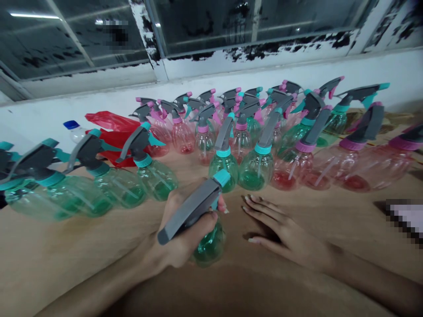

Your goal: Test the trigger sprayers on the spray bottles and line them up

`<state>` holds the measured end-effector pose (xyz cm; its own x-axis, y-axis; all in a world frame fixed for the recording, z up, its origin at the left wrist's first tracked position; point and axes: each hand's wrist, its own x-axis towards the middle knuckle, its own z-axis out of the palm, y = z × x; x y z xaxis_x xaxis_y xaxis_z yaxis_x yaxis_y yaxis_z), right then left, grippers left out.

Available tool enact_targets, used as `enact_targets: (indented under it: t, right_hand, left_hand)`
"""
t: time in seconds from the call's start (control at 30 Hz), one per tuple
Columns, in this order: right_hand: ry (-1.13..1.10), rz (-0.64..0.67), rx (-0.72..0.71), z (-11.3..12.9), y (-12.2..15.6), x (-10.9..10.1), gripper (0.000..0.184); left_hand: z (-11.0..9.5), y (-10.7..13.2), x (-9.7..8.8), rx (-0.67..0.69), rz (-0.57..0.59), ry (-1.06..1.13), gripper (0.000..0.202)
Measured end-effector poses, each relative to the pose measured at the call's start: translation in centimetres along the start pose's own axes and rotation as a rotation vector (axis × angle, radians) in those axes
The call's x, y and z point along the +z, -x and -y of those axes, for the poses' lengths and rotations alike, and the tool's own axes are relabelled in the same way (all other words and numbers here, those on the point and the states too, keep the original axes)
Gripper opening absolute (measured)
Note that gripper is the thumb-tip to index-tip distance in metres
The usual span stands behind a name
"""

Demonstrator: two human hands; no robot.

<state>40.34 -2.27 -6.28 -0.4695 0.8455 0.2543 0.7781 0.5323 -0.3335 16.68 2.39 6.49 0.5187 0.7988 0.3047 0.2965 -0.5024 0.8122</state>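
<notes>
1. My left hand [180,252] is wrapped round the neck of a green spray bottle [209,248], thumb along the near side, a fingertip by the trigger.
2. The bottle's body hangs just below those curled fingers; I can't tell whether its base meets the table [33,246]. Its grey head [193,207] slants over my knuckles, the teal nozzle [221,177] pointing away from me.
3. My right hand [287,233] is palm down, empty, fingers lightly fanned and thumb apart, just right of the bottle.
4. Just beyond my right fingertips stands a teal-collared green bottle [253,171], with another [224,167] beside it.
5. Further right of those fingertips are pink-collared red bottles [287,174].
6. Left of my left fingers runs a row of green bottles [158,178], a red plastic bag [110,121] behind them.
</notes>
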Motion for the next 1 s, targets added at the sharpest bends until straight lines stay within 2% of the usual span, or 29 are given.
enact_targets:
  t: [0.23,0.6,0.67,0.73,0.83,1.0]
  right_hand:
    - [-0.031,-0.02,-0.003,0.1,0.0,0.0,0.062]
    - [-0.007,-0.028,-0.01,0.1,-0.2,0.0,0.061]
    - [0.009,-0.03,-0.008,0.5,-0.3,-0.3,0.059]
    - [0.029,-0.053,0.008,1.3,-0.6,-0.9,0.056]
    - [0.039,-0.103,0.012,3.3,-1.8,-2.1,0.051]
    - [0.044,-0.219,-0.001,7.3,-6.2,-3.5,0.054]
  left_hand:
    - [0.8,0.2,0.8,-0.154,-0.06,0.006,0.019]
    - [0.8,0.2,1.5,-0.141,-0.194,-0.146,0.012]
    - [1.0,0.2,1.4,-0.121,-0.209,-0.174,0.019]
    - [1.4,0.3,1.1,-0.1,-0.232,-0.206,0.026]
    - [2.2,0.1,0.2,-0.095,-0.279,-0.232,0.014]
    - [3.9,-1.4,-1.5,-0.044,-0.348,-0.098,0.021]
